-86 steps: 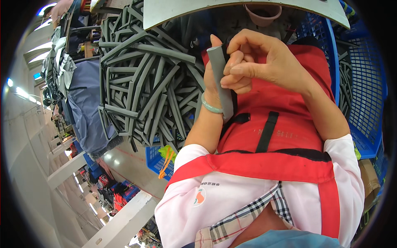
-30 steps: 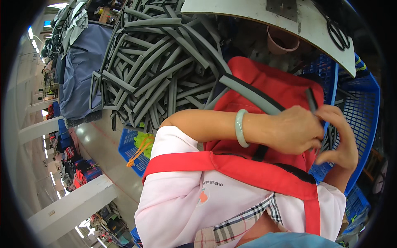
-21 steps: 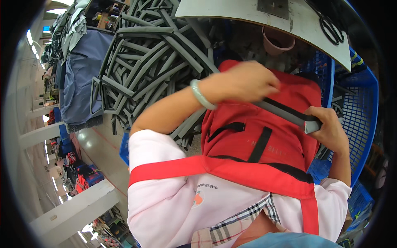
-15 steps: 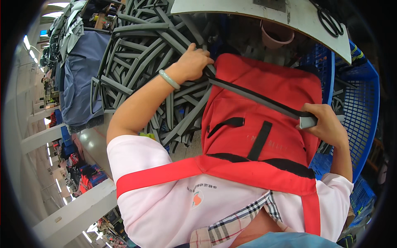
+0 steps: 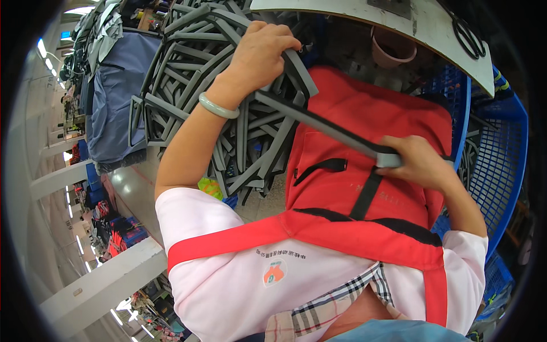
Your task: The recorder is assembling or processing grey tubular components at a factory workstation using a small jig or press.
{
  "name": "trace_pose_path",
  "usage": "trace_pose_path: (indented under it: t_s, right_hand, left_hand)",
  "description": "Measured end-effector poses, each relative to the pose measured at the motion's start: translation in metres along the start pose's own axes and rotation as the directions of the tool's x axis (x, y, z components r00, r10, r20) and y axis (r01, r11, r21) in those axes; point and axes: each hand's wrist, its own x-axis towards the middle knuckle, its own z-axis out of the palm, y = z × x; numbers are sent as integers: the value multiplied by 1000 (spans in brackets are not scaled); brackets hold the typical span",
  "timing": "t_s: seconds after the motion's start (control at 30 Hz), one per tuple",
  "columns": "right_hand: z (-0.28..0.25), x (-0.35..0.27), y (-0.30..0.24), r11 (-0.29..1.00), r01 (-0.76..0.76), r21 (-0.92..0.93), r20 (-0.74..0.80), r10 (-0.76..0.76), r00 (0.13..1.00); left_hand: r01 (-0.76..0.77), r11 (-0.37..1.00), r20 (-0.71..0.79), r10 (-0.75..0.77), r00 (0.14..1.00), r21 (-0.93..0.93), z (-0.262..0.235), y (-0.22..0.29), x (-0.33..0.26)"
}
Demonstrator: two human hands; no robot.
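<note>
the right hand (image 5: 421,162) pinches the folded end of a grey-and-black strip (image 5: 327,131), which slants from those fingers over the red apron (image 5: 387,111) to below the left hand (image 5: 259,54). the left fingers curl at the top of a second strip (image 5: 302,74) hanging just below their tips, beside the pile (image 5: 199,85), but whether they press on it i cannot tell. the step looks like picking up that strip, so the next move seems to call for a lone, untangled grip.
</note>
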Motion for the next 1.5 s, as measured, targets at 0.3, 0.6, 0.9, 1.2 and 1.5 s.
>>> trace_pose_path:
  t_s: [0.3, 0.6, 0.9, 1.2, 1.5]
  right_hand:
    - [70, 104, -73, 835, 460, 301, 274, -538, 797]
    - [33, 138, 13, 663, -109, 741, 467, -392, 793]
    - [105, 182, -93, 735, -41, 677, 479, -398, 782]
    - [87, 255, 9, 488, 178, 855, -255, 95, 962]
    - [17, 279, -95, 304, 216, 928, -218, -27, 976]
  left_hand:
    - [30, 985, 0, -30, 1000, -167, -22, 36, -10]
    - [-5, 931, -114, -39, 993, -364, -45, 32, -50]
    - [-41, 897, -126, -16, 992, -440, -24, 61, -51]
    - [-52, 993, -186, 32, 982, -103, -71, 60, -71]
    - [-181, 883, -163, 120, 979, -433, -32, 97, -56]
